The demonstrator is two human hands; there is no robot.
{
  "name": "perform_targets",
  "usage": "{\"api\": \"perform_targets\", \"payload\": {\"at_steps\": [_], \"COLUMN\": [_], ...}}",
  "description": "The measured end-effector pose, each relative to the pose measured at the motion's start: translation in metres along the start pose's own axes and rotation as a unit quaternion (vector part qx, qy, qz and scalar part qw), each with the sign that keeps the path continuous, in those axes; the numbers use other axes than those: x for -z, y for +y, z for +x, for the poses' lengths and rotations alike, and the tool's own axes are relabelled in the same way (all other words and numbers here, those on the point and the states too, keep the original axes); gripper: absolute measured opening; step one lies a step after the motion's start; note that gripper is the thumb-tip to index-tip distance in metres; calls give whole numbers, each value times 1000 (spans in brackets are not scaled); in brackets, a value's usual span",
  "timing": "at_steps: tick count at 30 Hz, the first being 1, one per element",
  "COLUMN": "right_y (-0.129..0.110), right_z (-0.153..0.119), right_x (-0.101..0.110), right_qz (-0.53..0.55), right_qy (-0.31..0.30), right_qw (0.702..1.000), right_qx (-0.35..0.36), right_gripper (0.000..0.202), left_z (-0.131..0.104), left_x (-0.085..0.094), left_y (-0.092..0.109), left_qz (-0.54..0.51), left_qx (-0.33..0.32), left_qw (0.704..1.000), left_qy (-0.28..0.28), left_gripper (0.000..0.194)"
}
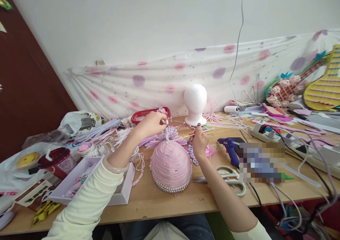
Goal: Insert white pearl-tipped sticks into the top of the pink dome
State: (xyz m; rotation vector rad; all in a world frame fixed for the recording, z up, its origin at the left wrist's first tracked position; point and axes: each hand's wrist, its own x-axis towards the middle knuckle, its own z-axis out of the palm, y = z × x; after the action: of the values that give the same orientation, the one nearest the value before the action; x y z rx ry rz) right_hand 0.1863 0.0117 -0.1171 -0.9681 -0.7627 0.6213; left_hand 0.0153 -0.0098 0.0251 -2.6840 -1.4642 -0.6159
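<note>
A pink dome-shaped piece point(171, 162), ridged all over and edged with silvery pearl beads point(174, 189), sits on the table in front of me. From its top rises a short whitish stem point(167, 133). My left hand point(152, 124) is closed just above the stem, its fingertips pinching small pearl-like beads point(165, 121). To the right of the dome, my right hand point(199, 141) is closed around a thin pale stick point(208, 130), thumb pointing up. Behind the dome lie lilac and pink strips point(180, 140), partly hidden by the hands.
A white foam head point(195, 103) stands at the back, beside a red basket point(138, 115). Scissors point(233, 181) and a blue glue gun point(230, 151) lie right, near a power strip point(287, 144) with cables. A white box point(77, 180) and lidded cup point(58, 162) are left.
</note>
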Motion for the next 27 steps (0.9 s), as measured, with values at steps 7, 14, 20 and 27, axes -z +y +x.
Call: {"api": "perform_targets", "payload": {"at_steps": [7,14,20,27], "right_y": [4,10,12,12], "right_z": [3,3,2,3], "right_x": [-1,-4,-7,-7], "right_qz": [1,57,98,109], "right_qy": [2,2,11,37], "right_qw": [1000,998,994,991], "right_qx": [24,-14,-43,-61], "right_gripper": [54,55,57,57], "left_z": [-30,-40,-37,-33], "left_x": [-30,-64,-75,-84], "left_y": [2,-3,-4,-9], "left_qz": [-78,-264,-348,-401], "left_qx": [12,86,83,99], "left_qw": [991,947,895,879], "left_qy": [104,160,267,238], "left_gripper": [14,12,21,24]}}
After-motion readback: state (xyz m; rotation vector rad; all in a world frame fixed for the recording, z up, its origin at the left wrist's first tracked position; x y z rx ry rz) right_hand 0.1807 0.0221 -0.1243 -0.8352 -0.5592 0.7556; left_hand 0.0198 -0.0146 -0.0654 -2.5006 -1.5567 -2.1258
